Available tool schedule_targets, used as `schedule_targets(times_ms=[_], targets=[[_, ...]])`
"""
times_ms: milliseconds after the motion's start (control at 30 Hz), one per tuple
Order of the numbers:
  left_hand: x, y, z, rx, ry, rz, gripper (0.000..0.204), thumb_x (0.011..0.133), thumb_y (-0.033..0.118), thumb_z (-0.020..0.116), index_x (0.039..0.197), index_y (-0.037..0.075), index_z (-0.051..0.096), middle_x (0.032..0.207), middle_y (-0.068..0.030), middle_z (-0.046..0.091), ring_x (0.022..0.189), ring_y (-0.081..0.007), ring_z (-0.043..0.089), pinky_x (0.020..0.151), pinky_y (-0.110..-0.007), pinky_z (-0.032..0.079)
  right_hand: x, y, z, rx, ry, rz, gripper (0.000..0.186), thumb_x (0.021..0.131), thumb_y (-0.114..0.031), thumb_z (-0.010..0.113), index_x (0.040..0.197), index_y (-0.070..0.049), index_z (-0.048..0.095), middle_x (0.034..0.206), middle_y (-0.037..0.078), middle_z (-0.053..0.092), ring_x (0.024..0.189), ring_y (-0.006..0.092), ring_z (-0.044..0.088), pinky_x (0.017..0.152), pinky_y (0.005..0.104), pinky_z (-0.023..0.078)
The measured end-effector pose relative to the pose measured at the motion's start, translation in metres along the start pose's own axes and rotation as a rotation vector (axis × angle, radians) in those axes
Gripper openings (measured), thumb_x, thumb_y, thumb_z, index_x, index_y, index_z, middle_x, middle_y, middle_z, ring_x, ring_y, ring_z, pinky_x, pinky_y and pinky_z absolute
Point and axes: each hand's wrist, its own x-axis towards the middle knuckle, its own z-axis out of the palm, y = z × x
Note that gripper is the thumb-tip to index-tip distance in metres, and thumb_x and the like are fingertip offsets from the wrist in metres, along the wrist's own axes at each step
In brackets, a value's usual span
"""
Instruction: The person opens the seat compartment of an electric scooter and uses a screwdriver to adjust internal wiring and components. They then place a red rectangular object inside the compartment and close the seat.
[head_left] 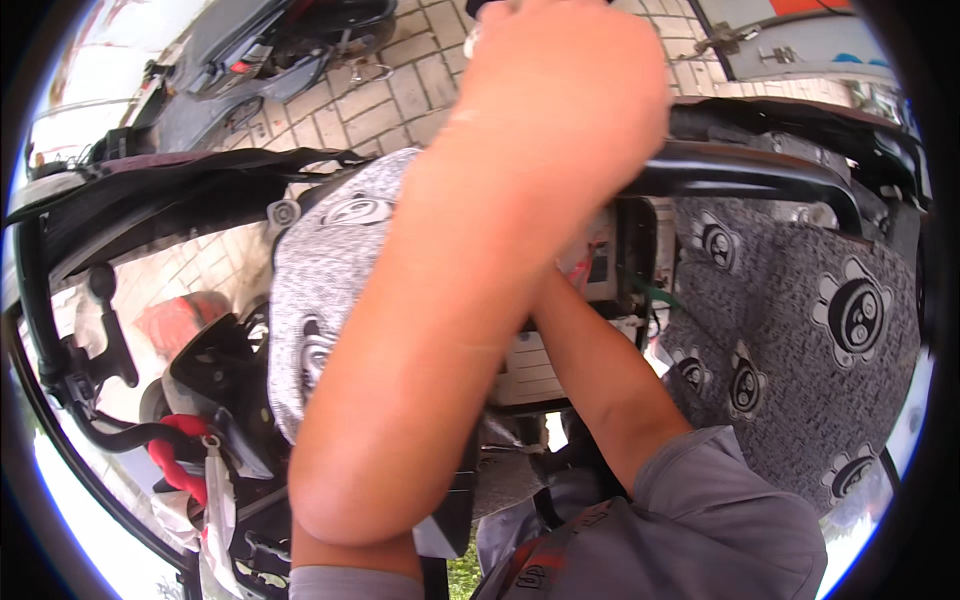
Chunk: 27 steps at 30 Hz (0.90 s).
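My left arm crosses the whole view, from the lower left up to the top edge. At its end my left hand [565,75] is blurred and partly cut off, so I cannot make out its fingers. A small dark and whitish thing shows beside it at the top edge, too unclear to name. My right forearm [600,370] reaches in from the lower right and passes behind the left one, which hides my right hand. Near it is an open compartment [628,250] between two patterned seats, with a pale, ridged box [530,372] and a green wire [655,293].
Grey seat covers with cartoon heads lie on the right seat [780,300] and the left seat [335,250]. A black tubular rail [760,170] runs behind the right one. At left stands a handlebar [125,435] with red wrapping. Beyond, a parked scooter [270,60] stands on brick paving [410,80].
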Motion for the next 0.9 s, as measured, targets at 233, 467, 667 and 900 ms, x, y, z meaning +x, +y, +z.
schedule_targets(times_ms=[233,467,667,900], targets=[[-0.005,0.007,-0.012,-0.029,-0.042,-0.104,0.026,0.083,0.020,0.056,0.089,-0.004,0.063,0.087,-0.0211,0.062,0.090,-0.0370,0.058,0.082,-0.043,0.047,-0.022,-0.102,-0.057,-1.480,-0.293,-0.791,0.046,0.090,-0.038,0.043,0.089,0.002,0.066,0.092,0.025,0.064,0.090,0.0396,0.062,0.081,0.0445,0.048],[-0.008,0.011,-0.008,0.050,0.028,-0.089,0.027,0.083,0.019,0.055,0.089,-0.006,0.063,0.088,-0.0235,0.062,0.092,-0.0379,0.059,0.084,-0.043,0.047,-0.017,-0.175,-0.024,-2.121,-0.477,-1.088,0.045,0.090,-0.043,0.042,0.106,-0.008,0.066,0.110,0.018,0.063,0.101,0.0345,0.061,0.089,0.0435,0.047],[-0.005,0.011,-0.016,-0.010,-0.073,-0.137,0.027,0.083,0.019,0.054,0.088,-0.007,0.062,0.088,-0.0249,0.062,0.091,-0.0387,0.059,0.083,-0.044,0.047,0.014,-0.174,-0.023,-2.043,-0.542,-1.255,0.050,0.089,-0.046,0.045,0.119,-0.009,0.058,0.118,0.019,0.059,0.107,0.0376,0.056,0.092,0.0426,0.045],[-0.014,0.006,-0.015,-0.020,-0.014,-0.154,0.027,0.083,0.019,0.053,0.087,-0.007,0.061,0.087,-0.0241,0.062,0.092,-0.0381,0.059,0.083,-0.043,0.047,-0.022,-0.136,-0.037,-1.806,-0.201,-0.634,0.051,0.090,-0.049,0.047,0.097,-0.004,0.069,0.096,0.021,0.066,0.096,0.0365,0.062,0.085,0.0415,0.047]])
